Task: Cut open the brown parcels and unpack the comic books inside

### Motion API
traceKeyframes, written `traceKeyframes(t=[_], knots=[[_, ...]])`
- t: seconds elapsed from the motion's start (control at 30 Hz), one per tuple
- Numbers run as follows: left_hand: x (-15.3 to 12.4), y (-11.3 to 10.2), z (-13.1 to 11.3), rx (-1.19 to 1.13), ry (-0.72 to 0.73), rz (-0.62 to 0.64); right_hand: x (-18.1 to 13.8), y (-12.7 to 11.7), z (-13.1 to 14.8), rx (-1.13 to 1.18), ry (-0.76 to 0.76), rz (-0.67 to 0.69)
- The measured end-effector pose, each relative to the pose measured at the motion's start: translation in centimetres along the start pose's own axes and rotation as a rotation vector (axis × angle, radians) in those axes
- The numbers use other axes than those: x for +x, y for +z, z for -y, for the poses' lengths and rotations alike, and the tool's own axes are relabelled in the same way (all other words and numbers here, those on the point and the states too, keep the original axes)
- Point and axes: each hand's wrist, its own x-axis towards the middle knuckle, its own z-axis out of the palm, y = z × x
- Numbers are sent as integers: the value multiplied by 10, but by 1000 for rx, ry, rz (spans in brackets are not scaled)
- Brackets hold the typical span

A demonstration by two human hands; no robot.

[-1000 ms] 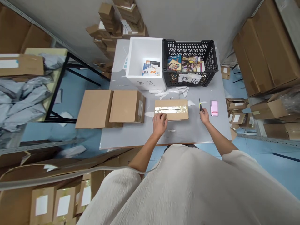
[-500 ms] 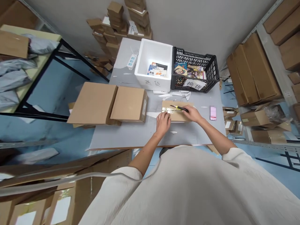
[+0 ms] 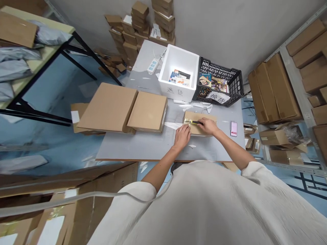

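A small taped cardboard box [image 3: 198, 117] lies flat on the grey table [image 3: 143, 146] in front of me. My left hand [image 3: 182, 135] presses on the box's near left corner, fingers curled against it. My right hand [image 3: 209, 126] is closed round a yellow and black utility knife [image 3: 194, 122], whose tip rests on the shiny tape strip along the box's top.
Two bigger cardboard boxes [image 3: 127, 110] lie to the left. Behind stand a white foam box [image 3: 178, 73] and a black crate [image 3: 219, 85] holding books. A pink phone [image 3: 233, 128] lies to the right. Paper scraps litter the table. Shelves with cartons are on the right.
My right hand picked the knife up from the table beside the phone and brought it left onto the box's tape. My left hand stayed on the box. The view shifted.
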Motion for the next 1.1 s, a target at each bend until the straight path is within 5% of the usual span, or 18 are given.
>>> traceKeyframes(t=[0.43,0.8,1.1], knots=[[1,-1,0,0,9,2,3,-13,8,-6,-6,49],[3,-4,1,73,17,20,-3,-54,57,-290,55,257],[4,-3,1,90,13,29,-9,-53,70,-326,94,268]])
